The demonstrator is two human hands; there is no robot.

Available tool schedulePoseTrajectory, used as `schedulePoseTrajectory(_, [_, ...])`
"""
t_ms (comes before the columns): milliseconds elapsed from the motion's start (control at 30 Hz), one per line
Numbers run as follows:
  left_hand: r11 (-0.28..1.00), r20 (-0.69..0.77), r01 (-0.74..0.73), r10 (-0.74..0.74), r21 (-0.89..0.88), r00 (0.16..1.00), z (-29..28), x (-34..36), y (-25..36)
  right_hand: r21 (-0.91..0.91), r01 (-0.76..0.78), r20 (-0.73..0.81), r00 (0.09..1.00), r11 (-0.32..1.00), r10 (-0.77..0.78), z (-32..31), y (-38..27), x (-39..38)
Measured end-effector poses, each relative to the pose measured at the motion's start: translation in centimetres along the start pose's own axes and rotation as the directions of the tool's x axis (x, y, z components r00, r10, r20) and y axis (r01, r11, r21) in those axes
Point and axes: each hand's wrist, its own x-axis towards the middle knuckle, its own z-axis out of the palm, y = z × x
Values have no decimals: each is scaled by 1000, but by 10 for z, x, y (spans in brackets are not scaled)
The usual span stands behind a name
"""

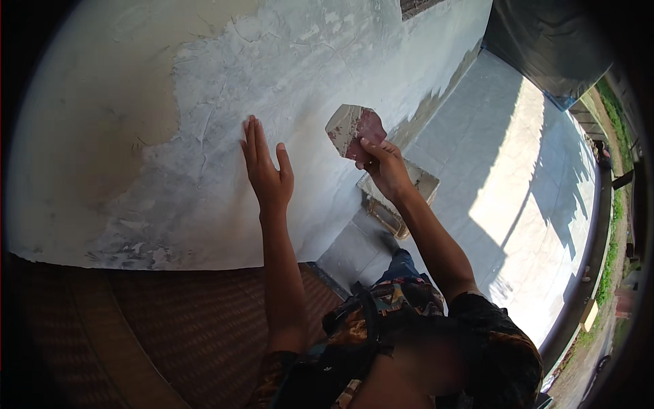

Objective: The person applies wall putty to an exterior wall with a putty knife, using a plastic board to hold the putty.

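My left hand [268, 169] is stretched out toward the wall [225, 75], fingers straight and thumb apart, with nothing in it. The fingertips look close to the patchy plaster; whether they touch it I cannot tell. To the right, my right hand [385, 169] grips a flat putty scraper [355, 131] by its lower edge. The scraper is dark red on one side, with a pale, putty-smeared part on the other, and is held up in front of the wall. The wall has a whitish skim coat over a beige area at the left.
A box-like stand [424, 183] with a pale top stands on the tiled floor [449, 150] below my right forearm. A brown woven panel [170, 320] lies at the lower left. Dark sheeting [545, 41] hangs at the upper right.
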Motion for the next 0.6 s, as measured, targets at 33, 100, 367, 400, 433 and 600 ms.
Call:
schedulePoseTrajectory(33, [999,32,12,-11,-48,999,9,-7,2,3,-10,-22,1000,1000,10,-11,4,-1])
schedulePoseTrajectory(100, [994,99,48,-38,-97,994,29,-24,6,1,-29,-69,997,1000,29,-36,14,-2])
schedulePoseTrajectory(367, [915,426,356,-250,-191,870,118,-116,17,-218,-247,-346,924,944,162,-190,68,18])
schedulePoseTrajectory(400, [901,469,401,-286,-165,836,128,-130,17,-311,-285,-373,914,907,160,-215,79,20])
schedulePoseTrajectory(433, [888,506,438,-315,-142,803,140,-142,16,-477,-357,-379,908,803,178,-239,83,21])
schedulePoseTrajectory(600, [827,637,554,-376,-97,672,201,-196,19,-558,-433,-541,837,708,85,-349,137,21])
